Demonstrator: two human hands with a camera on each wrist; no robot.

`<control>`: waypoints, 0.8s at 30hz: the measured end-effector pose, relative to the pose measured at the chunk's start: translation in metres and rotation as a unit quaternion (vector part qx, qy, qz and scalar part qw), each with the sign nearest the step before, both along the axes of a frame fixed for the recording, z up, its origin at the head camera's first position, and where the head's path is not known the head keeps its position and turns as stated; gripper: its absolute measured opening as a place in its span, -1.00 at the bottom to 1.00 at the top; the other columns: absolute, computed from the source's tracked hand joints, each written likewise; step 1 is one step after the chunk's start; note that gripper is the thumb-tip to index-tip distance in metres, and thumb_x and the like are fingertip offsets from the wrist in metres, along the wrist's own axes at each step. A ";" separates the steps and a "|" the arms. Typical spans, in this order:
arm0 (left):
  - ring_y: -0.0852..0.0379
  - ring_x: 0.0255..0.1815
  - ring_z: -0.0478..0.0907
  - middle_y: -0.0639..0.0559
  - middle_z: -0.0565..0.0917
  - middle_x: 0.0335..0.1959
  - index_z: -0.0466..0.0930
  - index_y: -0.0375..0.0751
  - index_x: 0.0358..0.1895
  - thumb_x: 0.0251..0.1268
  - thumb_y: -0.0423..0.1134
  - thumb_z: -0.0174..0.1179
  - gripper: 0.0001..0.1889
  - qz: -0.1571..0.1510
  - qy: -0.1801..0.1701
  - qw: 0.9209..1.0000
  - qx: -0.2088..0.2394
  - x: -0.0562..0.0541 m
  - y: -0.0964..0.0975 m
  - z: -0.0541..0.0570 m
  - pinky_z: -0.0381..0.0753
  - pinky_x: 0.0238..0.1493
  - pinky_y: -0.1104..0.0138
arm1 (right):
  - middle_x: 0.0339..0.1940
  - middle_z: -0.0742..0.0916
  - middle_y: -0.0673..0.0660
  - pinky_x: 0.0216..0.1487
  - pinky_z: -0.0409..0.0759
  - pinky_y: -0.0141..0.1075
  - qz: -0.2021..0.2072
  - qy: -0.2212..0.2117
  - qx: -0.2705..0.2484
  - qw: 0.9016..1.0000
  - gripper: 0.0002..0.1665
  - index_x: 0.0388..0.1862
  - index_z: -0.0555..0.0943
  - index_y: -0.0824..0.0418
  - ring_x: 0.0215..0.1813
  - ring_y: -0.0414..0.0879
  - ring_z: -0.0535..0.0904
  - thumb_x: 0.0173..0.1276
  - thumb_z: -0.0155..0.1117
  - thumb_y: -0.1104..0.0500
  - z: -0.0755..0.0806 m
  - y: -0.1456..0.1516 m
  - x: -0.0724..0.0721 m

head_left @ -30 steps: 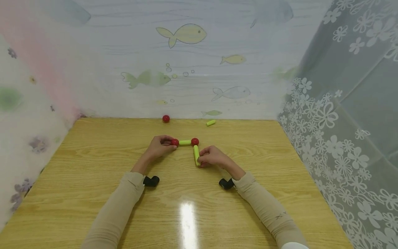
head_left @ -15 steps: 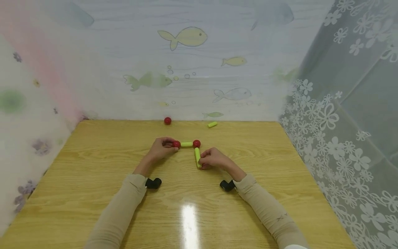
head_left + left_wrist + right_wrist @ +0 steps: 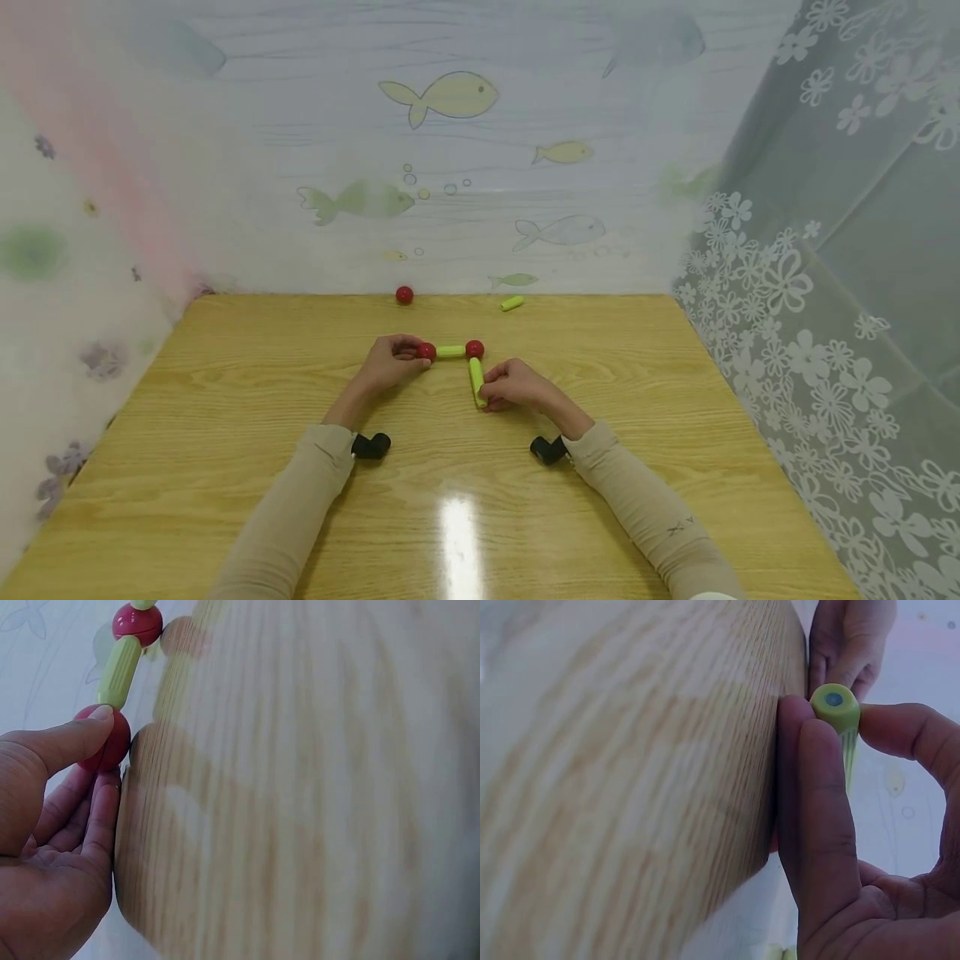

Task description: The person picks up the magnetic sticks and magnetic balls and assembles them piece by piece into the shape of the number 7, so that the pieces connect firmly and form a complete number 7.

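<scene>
Rod point(image 3: 477, 379) in right hand point(image 3: 519, 386), seemingly pinched

Left hand point(image 3: 390, 363) pinches glossy red ball point(image 3: 427, 352); ribbed yellow-green rod point(image 3: 451, 352) bridges it to second red ball point(image 3: 474, 349). Right hand point(image 3: 519, 386) pinches second rod point(image 3: 477, 377), same colour, grey-centred near end, far end at second red ball, roughly square to first.

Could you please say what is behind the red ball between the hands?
Wooden tabletop, a yellow-green rod farther back rightward, then fish-patterned backdrop; the patch the red ball covers is hidden.
</scene>
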State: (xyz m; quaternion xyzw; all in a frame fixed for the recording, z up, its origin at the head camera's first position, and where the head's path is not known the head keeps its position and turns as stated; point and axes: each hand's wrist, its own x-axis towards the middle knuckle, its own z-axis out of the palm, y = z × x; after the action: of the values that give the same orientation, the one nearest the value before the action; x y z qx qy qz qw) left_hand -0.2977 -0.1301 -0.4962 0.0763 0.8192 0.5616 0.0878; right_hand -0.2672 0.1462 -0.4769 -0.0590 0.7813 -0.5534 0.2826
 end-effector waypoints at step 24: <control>-0.18 0.17 0.58 -0.33 0.62 0.16 0.55 -0.44 0.21 0.36 -0.32 0.35 -0.58 -0.011 0.018 1.000 0.002 -0.004 -0.001 -0.003 0.58 0.26 0.07 | -0.28 0.73 0.19 -0.17 0.77 -0.28 0.003 -0.009 0.006 1.000 -0.61 0.07 0.54 0.49 -0.36 -0.13 0.75 0.31 0.28 0.32 -0.001 0.001 -0.011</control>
State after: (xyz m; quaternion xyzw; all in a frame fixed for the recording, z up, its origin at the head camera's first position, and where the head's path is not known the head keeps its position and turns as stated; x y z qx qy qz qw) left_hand -0.3020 -0.1309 -0.4988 0.0962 0.8187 0.5606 0.0791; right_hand -0.2779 0.1468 -0.4780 -0.0544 0.7816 -0.5485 0.2920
